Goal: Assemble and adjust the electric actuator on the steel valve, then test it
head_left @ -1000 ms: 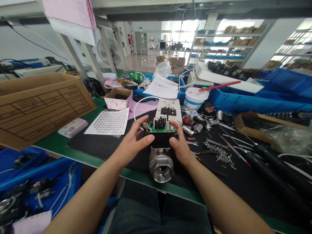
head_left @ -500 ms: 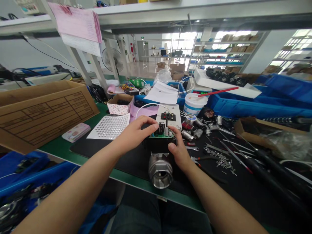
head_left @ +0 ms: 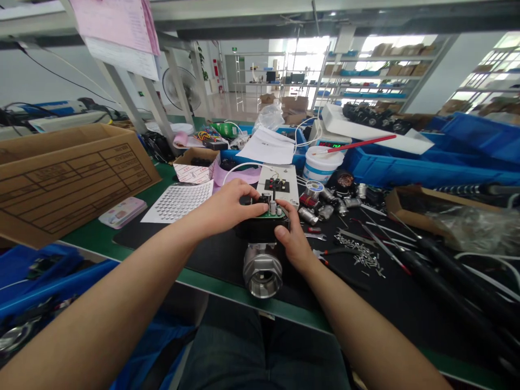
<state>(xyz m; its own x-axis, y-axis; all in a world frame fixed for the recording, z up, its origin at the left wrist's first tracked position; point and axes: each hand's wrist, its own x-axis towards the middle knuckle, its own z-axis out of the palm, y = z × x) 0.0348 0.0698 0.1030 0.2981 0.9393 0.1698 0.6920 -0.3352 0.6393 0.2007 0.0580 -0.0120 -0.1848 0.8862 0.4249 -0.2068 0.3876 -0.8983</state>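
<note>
- Currently, locate the black housing [head_left: 255, 232] at the desk's [head_left: 91, 234] front edge, close to the middle of that edge, upright on the black mat [head_left: 219, 260].
- Note the axes: the housing's longer side runs roughly parallel to the front edge, while the hexagonal metal fitting [head_left: 263, 271] beneath it turns its open bore towards you.
- Observe the governing relation: the green circuit board [head_left: 268, 215] on top of the housing lies between your hands, to the right of the left palm and to the left of the right palm. Your left hand [head_left: 229, 208] is the nearer to the black components [head_left: 265, 199]; your right hand [head_left: 296, 238] is the nearer to the silver capacitor [head_left: 273, 207].
- Left hand: fingers half curled, thumb and forefinger slightly parted over the board's left part. Whether they pinch a component cannot be told.
- Right hand: partly closed round the housing's right end, thumb at the front, forefinger over the top; it has hold of the housing.
- Compare with one second ago: your left hand was spread at the housing's left end, with coloured wires visible; it now reaches across the board, and those wires are out of sight. Your right hand keeps much the same position.
- Compare with half a second ago: both hands are arranged almost alike; chiefly, your view has tilted, showing less of the overhead shelf [head_left: 244, 11].
</note>
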